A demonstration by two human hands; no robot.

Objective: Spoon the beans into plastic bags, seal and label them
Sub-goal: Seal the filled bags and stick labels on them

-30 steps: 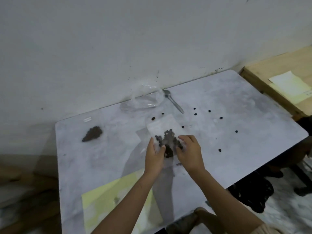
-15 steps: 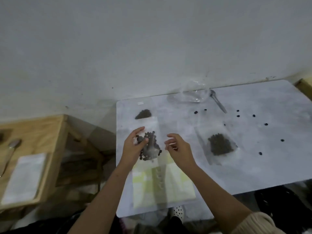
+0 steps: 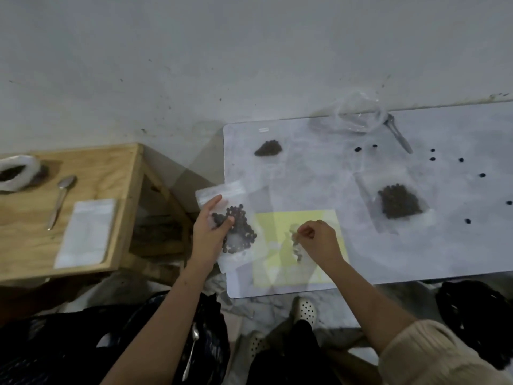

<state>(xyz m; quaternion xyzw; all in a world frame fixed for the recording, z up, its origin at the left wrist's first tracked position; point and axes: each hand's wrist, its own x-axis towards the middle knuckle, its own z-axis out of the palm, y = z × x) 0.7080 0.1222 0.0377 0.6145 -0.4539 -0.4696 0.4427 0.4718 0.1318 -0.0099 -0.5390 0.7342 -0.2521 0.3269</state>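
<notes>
First, wood table [image 3: 83, 168]: we see a white container [image 3: 27, 165] with dark contents at its far left. Beside it lies a spoon [image 3: 61, 198], handle toward us, and a white pad [image 3: 88, 232] sits near the right edge.
Lap spoon [image 3: 191, 348]: it lies on dark cloth below the tables, bowl end away from us.
Left hand [image 3: 206, 237]: it grips the bag, thumb curled across the beans and fingers [image 3: 214, 202] reaching up just under the zip strip.
Bag [image 3: 238, 258]: we find it over the left edge of the marble table [image 3: 416, 259]. Its long axis runs away from us, with the zip end toward the wall and tipped slightly left. Its near right corner meets the sheet.
Beans [image 3: 240, 232]: bunched mid-bag, partly under the thumb.
Pile [image 3: 268, 148]: a small dark heap near the table's far left corner.
Sheet [image 3: 272, 226]: yellow, flat at the near edge.
Right hand [image 3: 322, 243]: over the sheet, fingers curled in, thumb and forefinger tip to tip. We cannot tell whether they pinch anything.
Clear bag [image 3: 358, 115]: crumpled against the wall.
Far spoon [image 3: 398, 136]: just right of the clear bag, handle toward us.
Second bag [image 3: 398, 201]: flat on the marble, full of beans, with loose beans [image 3: 482, 175] scattered around it.
</notes>
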